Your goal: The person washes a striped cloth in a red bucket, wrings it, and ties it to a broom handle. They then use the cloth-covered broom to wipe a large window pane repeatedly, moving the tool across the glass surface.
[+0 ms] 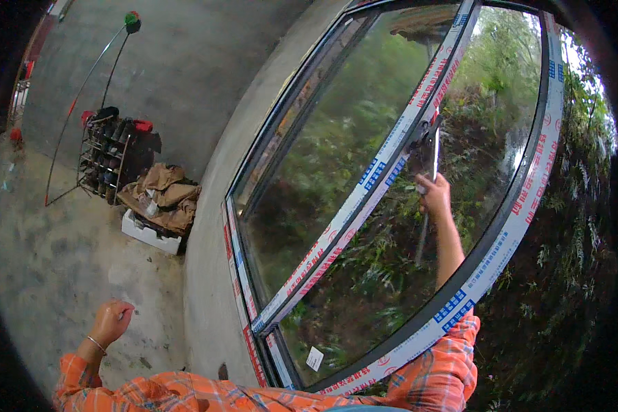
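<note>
My right arm reaches around the outer edge of a dark-framed window sash [526, 198], and its hand shows through the glass pane [371, 278]. My right hand [435, 194] grips a long, narrow tool [436, 149] that looks like a window squeegee, on the far side of the glass. Part of the tool blurs into the foliage behind, so its exact shape is unclear. Printed protective tape [340, 246] in red and blue covers the frame bars. A white sticker [315, 359] is at the pane's lower corner. My left hand [112, 320] hangs above the concrete floor, fingers curled, with nothing seen in it.
A shoe rack [105, 154] stands by the grey wall [201, 62]. Beside it, crumpled brown material [165, 193] lies in a white box [149, 232]. Thin poles [74, 103] rise to a green-and-red top. Plants [561, 268] grow outside, close to the sash.
</note>
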{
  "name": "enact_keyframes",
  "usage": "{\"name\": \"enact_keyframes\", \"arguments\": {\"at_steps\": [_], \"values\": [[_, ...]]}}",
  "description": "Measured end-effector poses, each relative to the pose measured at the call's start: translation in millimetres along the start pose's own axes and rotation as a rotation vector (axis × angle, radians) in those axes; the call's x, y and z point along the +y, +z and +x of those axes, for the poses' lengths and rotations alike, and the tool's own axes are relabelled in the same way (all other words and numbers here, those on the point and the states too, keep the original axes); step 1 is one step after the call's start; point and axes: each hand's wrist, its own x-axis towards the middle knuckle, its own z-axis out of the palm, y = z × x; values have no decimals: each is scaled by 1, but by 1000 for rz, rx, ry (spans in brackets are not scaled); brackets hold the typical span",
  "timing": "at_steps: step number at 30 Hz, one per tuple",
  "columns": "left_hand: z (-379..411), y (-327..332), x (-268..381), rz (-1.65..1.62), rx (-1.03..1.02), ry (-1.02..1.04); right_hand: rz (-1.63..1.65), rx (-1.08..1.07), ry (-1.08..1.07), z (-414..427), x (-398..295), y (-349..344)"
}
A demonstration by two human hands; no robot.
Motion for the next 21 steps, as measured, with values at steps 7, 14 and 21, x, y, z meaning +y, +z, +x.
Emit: {"name": "enact_keyframes", "arguments": {"at_steps": [7,14,21], "values": [[-19,-7,4,-68,41,-58,-28,-6,-1,-118,103,53],[-2,-11,-8,28,-79,-79,40,-73,110,-280,201,75],[4,-21,9,-14,-44,-1,-68,-17,-80,-129,147,52]]}}
